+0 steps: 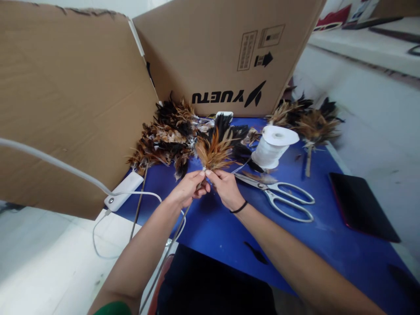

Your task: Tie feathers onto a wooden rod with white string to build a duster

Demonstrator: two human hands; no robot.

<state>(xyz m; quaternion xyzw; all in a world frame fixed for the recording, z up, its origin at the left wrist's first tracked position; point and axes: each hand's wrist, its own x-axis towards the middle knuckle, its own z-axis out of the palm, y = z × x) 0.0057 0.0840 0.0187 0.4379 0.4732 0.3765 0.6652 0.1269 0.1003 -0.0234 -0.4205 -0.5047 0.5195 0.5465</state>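
Both my hands meet over the blue table (213, 223). My left hand (189, 188) and my right hand (225, 188) are closed, pinching the base of a fan of orange, brown and black feathers (216, 146) at the top of a thin stick (170, 249) that runs down toward me. A black band circles my right wrist. A pile of more brown and black feathers (164, 135) lies just behind the hands. A white spool of thread (274, 146) stands to the right, a thread leading from it toward my hands. White-handled scissors (278, 197) lie beside my right hand.
Brown cardboard panels (65, 105) wall off the back and left. A finished feather bunch on a stick (311, 127) lies at the right rear. A black tablet (361, 205) rests on the table's right edge. A white power bank with cable (123, 190) sits at the left.
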